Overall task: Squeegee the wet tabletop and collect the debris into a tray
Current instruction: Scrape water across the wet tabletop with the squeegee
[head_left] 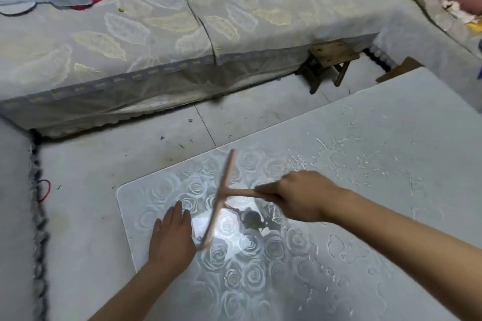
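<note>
My right hand (300,194) clenches the handle of the pink T-shaped plastic squeegee (221,198), whose long blade lies on the glossy rose-patterned grey tabletop (260,276) near its left corner. My left hand (173,237) rests flat on the tabletop, fingers straight, just beside the blade's near end. Streaks and beads of water (336,151) lie to the right, near the table's far edge.
</note>
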